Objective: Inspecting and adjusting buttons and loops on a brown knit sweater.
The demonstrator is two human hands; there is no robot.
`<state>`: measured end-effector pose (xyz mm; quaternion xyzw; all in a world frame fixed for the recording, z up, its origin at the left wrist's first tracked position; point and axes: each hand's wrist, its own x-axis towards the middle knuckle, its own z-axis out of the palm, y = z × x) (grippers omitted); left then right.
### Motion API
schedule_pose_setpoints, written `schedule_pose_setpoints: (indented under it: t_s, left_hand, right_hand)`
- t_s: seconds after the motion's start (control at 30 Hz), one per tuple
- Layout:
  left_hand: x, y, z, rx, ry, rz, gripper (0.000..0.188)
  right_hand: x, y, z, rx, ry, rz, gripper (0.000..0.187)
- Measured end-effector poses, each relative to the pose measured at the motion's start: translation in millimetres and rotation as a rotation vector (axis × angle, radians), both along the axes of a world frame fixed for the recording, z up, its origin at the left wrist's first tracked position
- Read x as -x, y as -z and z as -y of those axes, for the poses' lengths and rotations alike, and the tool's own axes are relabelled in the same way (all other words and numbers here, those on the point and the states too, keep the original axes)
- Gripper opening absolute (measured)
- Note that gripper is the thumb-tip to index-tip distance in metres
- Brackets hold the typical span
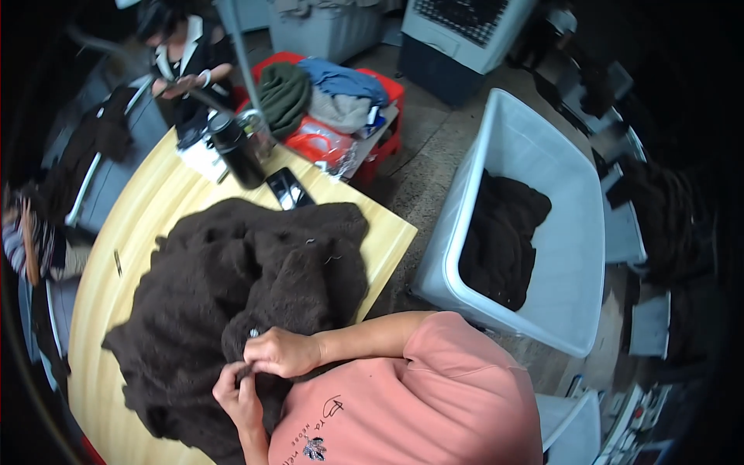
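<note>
A large dark brown fleece garment (194, 310) lies bunched over the near part of the wooden table (395, 232). My left hand (239, 394) pinches a fold of it at the near side, close to my body. Just above, my right hand (280, 353) is closed on the same fold, the two sets of fingertips almost touching. Beside the right knuckles a small shiny spot (253, 332) shows on the fabric; its kind is too small to make out. A few pale threads (333, 257) rest on the fleece.
A phone (288, 188) and a black bottle (236, 151) stand beyond the garment. Small snips (118, 263) lie at left. On the right, a white bin (457, 256) holds dark cloth (504, 240). Folded clothes (333, 93) fill a red crate. A person (186, 62) sits across the table.
</note>
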<state>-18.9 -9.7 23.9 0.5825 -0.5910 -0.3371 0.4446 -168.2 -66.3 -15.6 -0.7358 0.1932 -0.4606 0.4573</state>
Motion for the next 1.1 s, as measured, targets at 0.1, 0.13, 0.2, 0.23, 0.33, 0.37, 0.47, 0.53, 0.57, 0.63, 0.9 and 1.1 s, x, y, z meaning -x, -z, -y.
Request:
schedule_pose_setpoints:
  t_s: [0.1,0.13,0.2,0.23,0.33,0.37,0.47,0.53,0.57,0.63,0.9,1.1]
  left_hand:
    - [1.5,9.5,0.8,-0.051,0.019,-0.062,0.007]
    - [0.6,11.1,0.1,-0.047,0.006,-0.024,0.006]
    - [1.1,15.1,0.6,-0.012,0.009,0.051,0.007]
    - [1.6,16.0,0.5,0.007,-0.004,0.088,0.007]
    - [3.5,16.4,0.8,0.053,-0.015,0.184,0.008]
    - [3.9,16.2,1.0,0.068,-0.008,0.164,0.008]
    - [4.0,16.9,1.0,0.018,-0.026,0.084,0.008]
    - [2.3,17.7,0.2,0.020,-0.043,0.091,0.007]
    - [1.7,18.4,0.1,0.025,-0.052,0.090,0.007]
    - [1.2,19.4,0.2,0.028,-0.060,0.088,0.007]
    - [6.6,16.9,-0.6,0.040,-0.045,0.203,0.003]
    - [-0.6,12.4,-5.7,-0.029,-0.012,0.134,0.001]
  right_hand:
    - [7.3,4.7,4.8,-0.055,-0.095,-0.125,0.005]
    - [7.9,5.8,3.7,0.001,-0.061,-0.153,0.004]
    - [8.4,9.1,1.4,0.085,-0.019,-0.294,0.007]
    - [7.5,10.5,-0.4,0.092,-0.019,-0.261,0.007]
    - [2.5,12.1,-3.8,-0.064,0.020,0.003,0.005]
    - [1.5,12.1,-3.0,-0.062,0.024,-0.001,0.005]
    - [1.4,10.7,2.1,-0.199,-0.146,0.102,0.006]
    - [2.6,8.5,5.0,-0.249,-0.224,0.133,0.006]
    - [3.5,7.5,5.6,-0.295,-0.247,0.149,0.006]
    - [4.8,5.8,5.0,-0.287,-0.205,0.069,0.006]
    - [0.7,11.3,-3.3,0.203,0.142,-0.152,0.006]
    - [-3.2,14.6,-4.7,0.259,0.132,-0.197,0.007]
